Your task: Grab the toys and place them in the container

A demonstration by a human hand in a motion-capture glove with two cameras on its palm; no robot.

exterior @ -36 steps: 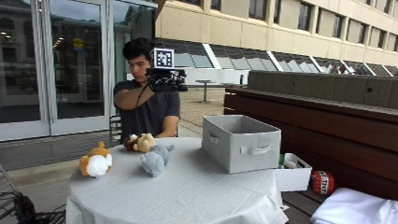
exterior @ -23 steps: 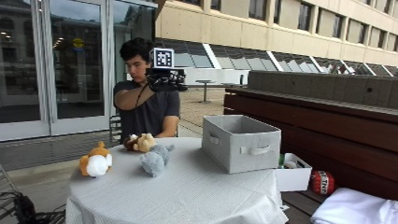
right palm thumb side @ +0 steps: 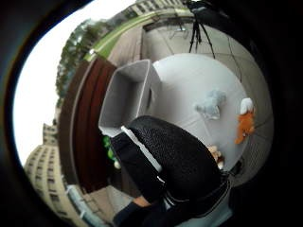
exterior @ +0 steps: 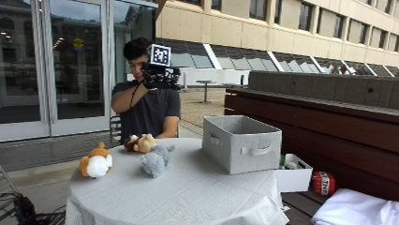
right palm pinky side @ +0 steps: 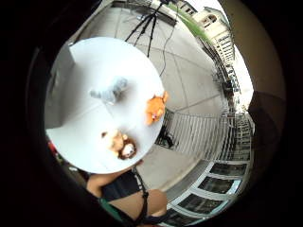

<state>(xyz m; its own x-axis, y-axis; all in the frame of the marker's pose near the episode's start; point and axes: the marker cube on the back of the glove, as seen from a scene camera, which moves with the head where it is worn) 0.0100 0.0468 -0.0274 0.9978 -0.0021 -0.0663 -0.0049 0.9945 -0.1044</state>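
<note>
Plush toys (exterior: pixel 128 157) — matt grey fabric container (exterior: pixel 242 143), ribbed tablecloth (exterior: pixel 181 197).

Outdoor paved terrace (exterior: pixel 37 173), glass doors (exterior: pixel 75 61) behind, wooden bench (exterior: pixel 312 117) (dark slats), daylight.

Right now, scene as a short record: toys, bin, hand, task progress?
toys: three on the round table, none in the bin: orange toy, grey toy, brown toy
bin: grey, open top, upright on the table, apart from the toys
hand: right hand raised at head height, above the table, touching no toy
fingers: state not clear
progress: nothing picked up yet
</note>
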